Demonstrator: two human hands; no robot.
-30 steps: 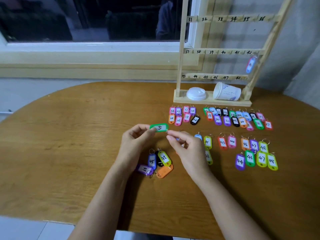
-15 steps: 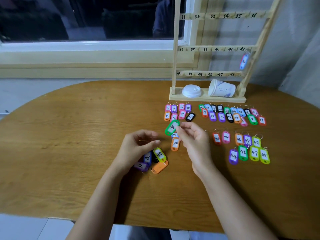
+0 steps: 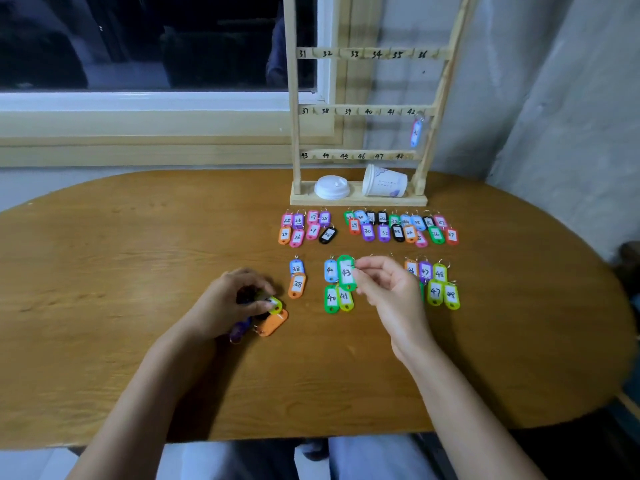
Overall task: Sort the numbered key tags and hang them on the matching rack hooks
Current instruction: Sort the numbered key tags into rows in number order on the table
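We look down on an oval wooden table (image 3: 138, 258) with a warm brown grain, set close against a pale wall (image 3: 561, 98) and a cream window sill (image 3: 138, 126). The window (image 3: 138, 39) above it is dark. At the table's far edge stands the wooden rack (image 3: 293, 133), its bars numbered 31 to 48. One blue tag (image 3: 416, 133) hangs at hook 42, and on the base a white cup (image 3: 384, 183) lies on its side beside a white lid (image 3: 331, 187). Rows of sorted tags (image 3: 398, 232) lie on the wood in front of the rack, with more in a nearer row. The right hand (image 3: 384, 289) pinches the green tag 43 (image 3: 346, 273) between thumb and forefinger — it is held lengthwise just beside a blue tag marked 40, with its lower end over the lying tags marked 40 and 41. The left hand (image 3: 235, 299) rests on the small unsorted heap (image 3: 273, 323) near the table's middle, fingers curled over it — whether it actually grips a tag we cannot tell.
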